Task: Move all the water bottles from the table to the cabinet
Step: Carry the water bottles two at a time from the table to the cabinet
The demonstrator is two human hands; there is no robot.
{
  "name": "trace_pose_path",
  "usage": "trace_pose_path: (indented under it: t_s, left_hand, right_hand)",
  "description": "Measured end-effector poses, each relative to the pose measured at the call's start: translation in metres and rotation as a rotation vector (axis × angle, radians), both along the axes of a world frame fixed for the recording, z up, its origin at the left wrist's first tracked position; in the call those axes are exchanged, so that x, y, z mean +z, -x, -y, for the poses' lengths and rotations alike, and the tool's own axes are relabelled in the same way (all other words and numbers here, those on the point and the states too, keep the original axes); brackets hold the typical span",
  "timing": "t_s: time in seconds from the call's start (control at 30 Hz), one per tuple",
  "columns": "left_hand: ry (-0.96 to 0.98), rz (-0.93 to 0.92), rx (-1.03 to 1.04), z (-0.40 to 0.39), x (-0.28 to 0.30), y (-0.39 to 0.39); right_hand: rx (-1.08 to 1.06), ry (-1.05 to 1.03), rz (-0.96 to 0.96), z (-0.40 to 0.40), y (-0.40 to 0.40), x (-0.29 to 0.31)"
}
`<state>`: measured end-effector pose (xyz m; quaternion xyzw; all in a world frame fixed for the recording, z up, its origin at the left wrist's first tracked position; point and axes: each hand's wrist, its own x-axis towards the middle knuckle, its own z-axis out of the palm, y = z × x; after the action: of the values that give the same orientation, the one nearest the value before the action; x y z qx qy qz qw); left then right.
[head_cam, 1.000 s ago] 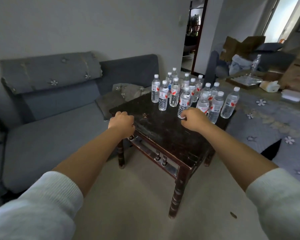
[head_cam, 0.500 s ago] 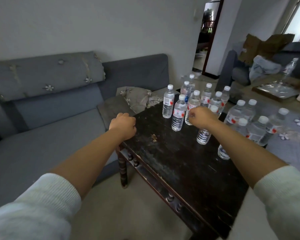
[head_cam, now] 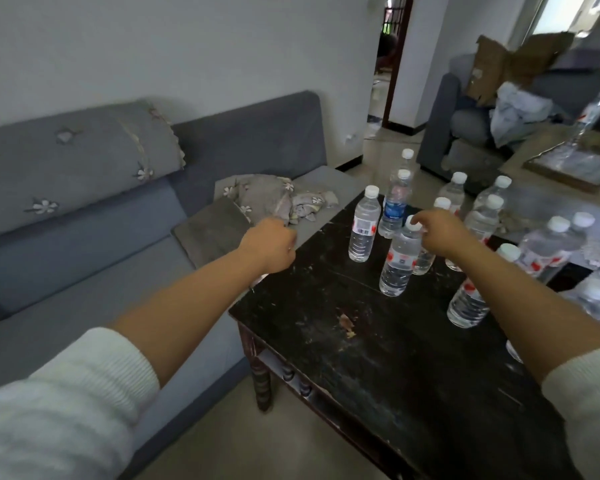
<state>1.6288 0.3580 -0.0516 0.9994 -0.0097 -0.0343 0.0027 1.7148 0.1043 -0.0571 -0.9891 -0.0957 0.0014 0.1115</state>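
Several clear water bottles with white caps stand on the far half of a dark, worn wooden table (head_cam: 378, 362). Most carry red labels; one has a blue label (head_cam: 395, 210). My right hand (head_cam: 442, 232) hovers among them, its loosely bent fingers touching the cap of the nearest front bottle (head_cam: 399, 263) without closing round it. My left hand (head_cam: 271, 244) is a closed fist with nothing in it, held over the table's left corner, left of another bottle (head_cam: 362, 225). No cabinet is in view.
A grey sofa (head_cam: 84, 258) with a cushion and a crumpled floral cloth (head_cam: 278, 199) lines the left side, touching the table. Behind are a doorway (head_cam: 388, 64), cardboard boxes (head_cam: 513, 60) and a low table with a tray and one bottle (head_cam: 591, 112).
The view has closed in on the table. My right hand has loosened from a fist and reached the front bottle's cap. My left fist has stayed shut near the table's left corner.
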Motion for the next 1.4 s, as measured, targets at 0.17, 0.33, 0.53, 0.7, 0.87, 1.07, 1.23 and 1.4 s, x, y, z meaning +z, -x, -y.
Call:
trace_pose_path:
  t_s: [0.17, 0.33, 0.53, 0.7, 0.87, 1.07, 1.23, 1.4]
  left_hand:
    - [0.071, -0.033, -0.087, -0.003, -0.018, -0.051]
    - [0.108, -0.051, -0.133, 0.003, -0.023, -0.117]
    - [0.229, -0.088, -0.184, 0.046, -0.027, -0.198]
    - [0.341, -0.099, -0.154, 0.078, -0.043, -0.249]
    - [0.262, -0.119, -0.167, 0.1, -0.055, -0.285]
    - [0.187, -0.141, -0.292, 0.102, -0.059, -0.302]
    - [0.183, -0.191, -0.495, 0.089, -0.054, -0.294]
    - [0.165, -0.235, -0.762, 0.087, -0.045, -0.264]
  right_hand:
    - [0.06, 0.12, -0.086, -0.008, -0.042, -0.013]
    - [0.168, 0.253, -0.257, -0.002, -0.091, -0.022]
    - [0.13, 0.22, -0.338, 0.008, -0.116, -0.029]
    - [-0.016, 0.143, -0.276, -0.001, -0.119, -0.041]
    - [-0.181, 0.036, -0.262, -0.006, -0.12, -0.049]
    - [-0.354, -0.046, -0.243, -0.017, -0.112, -0.053]
    - [-0.474, -0.095, -0.235, -0.034, -0.088, -0.049]
    - [-0.611, -0.098, -0.239, -0.046, -0.035, -0.042]
